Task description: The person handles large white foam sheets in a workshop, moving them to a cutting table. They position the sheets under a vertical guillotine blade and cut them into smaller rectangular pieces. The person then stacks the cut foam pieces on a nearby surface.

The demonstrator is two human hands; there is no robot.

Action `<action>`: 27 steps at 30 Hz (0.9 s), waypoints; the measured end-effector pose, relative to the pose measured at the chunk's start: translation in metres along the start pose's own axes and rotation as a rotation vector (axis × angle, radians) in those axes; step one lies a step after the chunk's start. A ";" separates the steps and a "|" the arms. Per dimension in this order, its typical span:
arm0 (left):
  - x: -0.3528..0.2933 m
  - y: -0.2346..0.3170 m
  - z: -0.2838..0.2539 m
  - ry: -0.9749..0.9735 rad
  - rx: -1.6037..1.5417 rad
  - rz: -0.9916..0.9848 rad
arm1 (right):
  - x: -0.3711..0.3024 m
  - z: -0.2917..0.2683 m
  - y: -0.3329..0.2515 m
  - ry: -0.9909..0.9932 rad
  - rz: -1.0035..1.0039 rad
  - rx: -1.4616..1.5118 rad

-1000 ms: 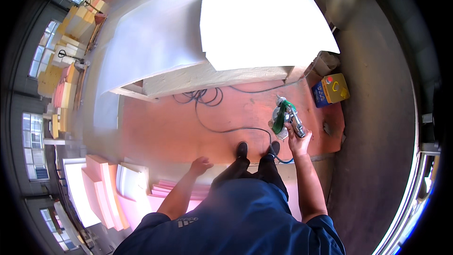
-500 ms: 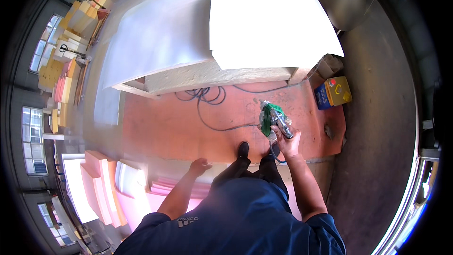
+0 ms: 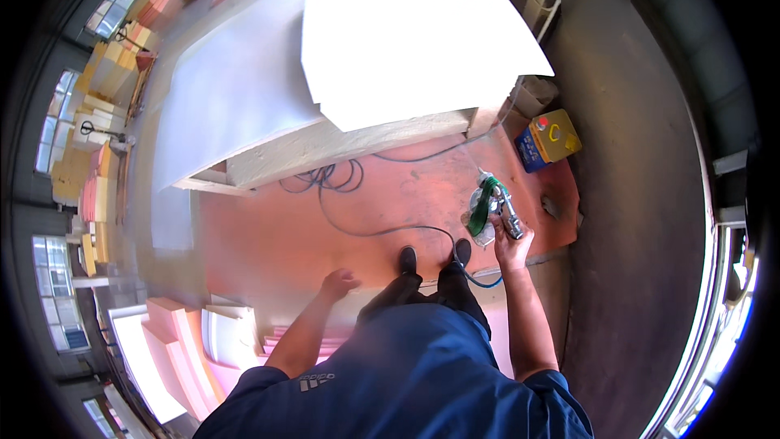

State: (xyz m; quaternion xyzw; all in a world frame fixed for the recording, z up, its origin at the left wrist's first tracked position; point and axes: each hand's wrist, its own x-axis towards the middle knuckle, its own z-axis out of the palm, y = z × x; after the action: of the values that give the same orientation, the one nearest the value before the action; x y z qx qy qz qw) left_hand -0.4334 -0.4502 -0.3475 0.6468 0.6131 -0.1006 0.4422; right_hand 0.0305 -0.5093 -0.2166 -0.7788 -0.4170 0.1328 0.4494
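Observation:
My right hand (image 3: 512, 244) is wrapped round the handle of a spray gun (image 3: 510, 215), held out over the reddish floor mat (image 3: 390, 191). A clear container (image 3: 481, 230) with green material on it (image 3: 482, 203) hangs at the gun. Its nozzle end points away from me, toward the white-topped bench. A dark hose (image 3: 382, 232) runs across the mat and comes up near my feet as a blue length. My left hand (image 3: 340, 283) hangs free on the left, fingers loosely curled in, with nothing visible in it.
Ahead stands a low bench (image 3: 236, 97) with a large white sheet (image 3: 414, 41) on top. A square blue-and-yellow can (image 3: 548, 142) stands at the mat's right edge. Pink and white foam blocks (image 3: 175, 341) are stacked at lower left. The hose lies coiled (image 3: 333, 176) near the bench.
My view has turned, so bench and can appear further left. The spray gun has swung right, away from my feet, still in my right hand. My left hand stays low and free.

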 end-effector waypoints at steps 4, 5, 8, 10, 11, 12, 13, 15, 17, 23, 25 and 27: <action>0.012 -0.004 0.005 0.006 -0.062 0.012 | 0.001 -0.018 0.017 0.147 0.128 0.150; 0.014 -0.003 0.005 0.001 -0.059 0.012 | 0.001 -0.024 0.021 0.163 0.149 0.141; 0.016 0.006 0.003 -0.014 -0.041 0.013 | 0.001 -0.037 0.036 0.240 0.186 0.118; 0.015 0.011 0.001 -0.020 -0.011 0.019 | -0.001 -0.046 0.042 0.235 0.239 0.090; 0.014 0.011 0.002 -0.018 -0.023 0.020 | -0.001 -0.050 0.043 0.247 0.244 0.059; 0.014 0.010 0.003 -0.016 -0.035 0.021 | -0.001 -0.052 0.044 0.281 0.197 0.035; 0.013 0.010 0.004 -0.012 -0.047 0.021 | -0.001 -0.051 0.045 0.275 0.206 0.041; 0.009 0.009 0.008 0.020 -0.053 0.019 | -0.003 -0.050 0.045 0.258 0.222 0.052; 0.003 0.013 0.005 0.007 -0.045 0.004 | -0.006 -0.040 0.039 0.213 0.178 0.097; -0.003 0.003 0.009 0.010 -0.054 0.000 | -0.015 0.000 0.008 -0.006 0.004 0.121; -0.008 0.002 0.010 0.022 -0.056 -0.012 | -0.019 0.014 -0.010 -0.093 0.054 0.170; -0.009 -0.005 0.013 0.026 -0.060 -0.031 | -0.020 0.026 -0.023 -0.147 -0.015 0.187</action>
State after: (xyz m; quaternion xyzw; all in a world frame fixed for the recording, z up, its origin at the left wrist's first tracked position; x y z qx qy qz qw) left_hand -0.4347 -0.4662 -0.3509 0.6248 0.6318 -0.0806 0.4517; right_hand -0.0092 -0.5035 -0.2157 -0.7185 -0.4406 0.2243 0.4893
